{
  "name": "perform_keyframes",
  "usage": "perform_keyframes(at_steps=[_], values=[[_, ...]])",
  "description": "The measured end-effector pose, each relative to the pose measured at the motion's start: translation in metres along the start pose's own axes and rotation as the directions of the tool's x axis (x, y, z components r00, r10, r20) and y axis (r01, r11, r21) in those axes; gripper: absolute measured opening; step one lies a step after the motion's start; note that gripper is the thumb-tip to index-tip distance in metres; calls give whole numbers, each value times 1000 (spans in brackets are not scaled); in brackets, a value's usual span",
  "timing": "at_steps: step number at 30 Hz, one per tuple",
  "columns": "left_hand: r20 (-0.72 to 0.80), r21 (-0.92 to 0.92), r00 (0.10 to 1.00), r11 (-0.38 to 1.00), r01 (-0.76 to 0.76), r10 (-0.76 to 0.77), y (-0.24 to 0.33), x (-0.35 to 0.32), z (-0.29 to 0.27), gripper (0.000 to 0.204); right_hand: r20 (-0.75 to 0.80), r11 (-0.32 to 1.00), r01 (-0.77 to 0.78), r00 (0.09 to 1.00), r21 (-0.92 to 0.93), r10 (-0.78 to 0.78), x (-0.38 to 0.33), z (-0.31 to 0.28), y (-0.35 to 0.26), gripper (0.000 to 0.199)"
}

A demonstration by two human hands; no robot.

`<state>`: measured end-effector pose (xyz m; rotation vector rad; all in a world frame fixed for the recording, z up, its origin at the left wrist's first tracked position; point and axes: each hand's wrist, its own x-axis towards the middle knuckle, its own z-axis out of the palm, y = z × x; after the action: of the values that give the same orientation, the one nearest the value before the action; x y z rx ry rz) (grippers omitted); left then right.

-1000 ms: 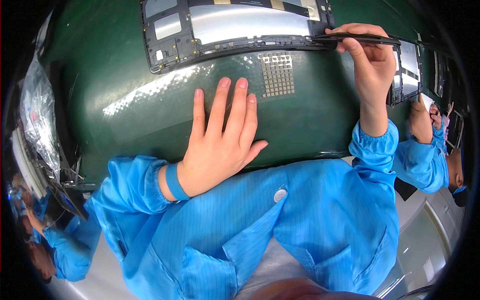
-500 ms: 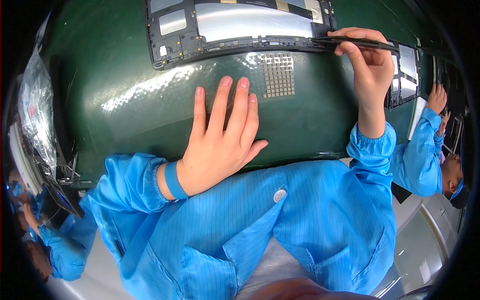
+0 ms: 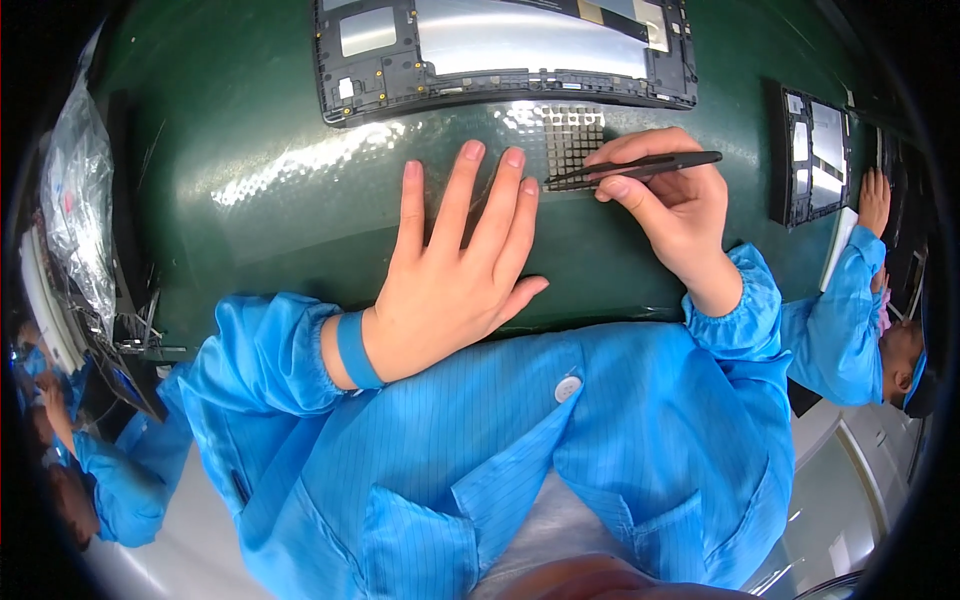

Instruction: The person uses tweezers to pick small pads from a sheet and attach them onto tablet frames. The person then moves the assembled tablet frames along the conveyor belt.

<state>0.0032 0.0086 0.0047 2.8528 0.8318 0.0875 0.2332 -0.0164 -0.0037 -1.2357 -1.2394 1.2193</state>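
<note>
Pinching black tweezers [image 3: 635,167] in our right hand [image 3: 675,215], we touch their tips to the clear sticker sheet [image 3: 572,140] on the green mat [image 3: 250,230]; our left hand [image 3: 455,270] lies spread flat, pinning it. Stickers look flimsy; lift by an edge.

single head-worn fisheye view, looking steeply down, close over the green mat [image 3: 250,200], edges bending toward the rim

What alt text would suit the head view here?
A right hand holds black tweezers with their tips at a clear sheet of small dark squares on a green mat, while the left hand lies flat on the sheet. An open tablet frame lies beyond.
</note>
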Motion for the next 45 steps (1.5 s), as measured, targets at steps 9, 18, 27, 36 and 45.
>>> perform_keyframes(at_steps=[9,18,27,36,45], values=[[4,4,1000,1000,4,-4,1,0,0,82,12,985,21,1000,-170,-19,1,-1,-3,18],[-42,22,999,1000,-11,12,-1,2,-1,72,12,969,227,974,-103,-227,-1,-1,-5,20],[-260,13,958,992,-125,124,-5,0,1,43,-1,975,207,978,-77,-207,156,-12,-36,15],[-356,22,925,991,-133,132,-14,5,4,21,-42,996,52,998,-75,-55,215,11,-19,17],[-361,12,925,992,-124,120,-19,5,3,21,9,986,138,990,-95,-137,216,10,-15,17]])
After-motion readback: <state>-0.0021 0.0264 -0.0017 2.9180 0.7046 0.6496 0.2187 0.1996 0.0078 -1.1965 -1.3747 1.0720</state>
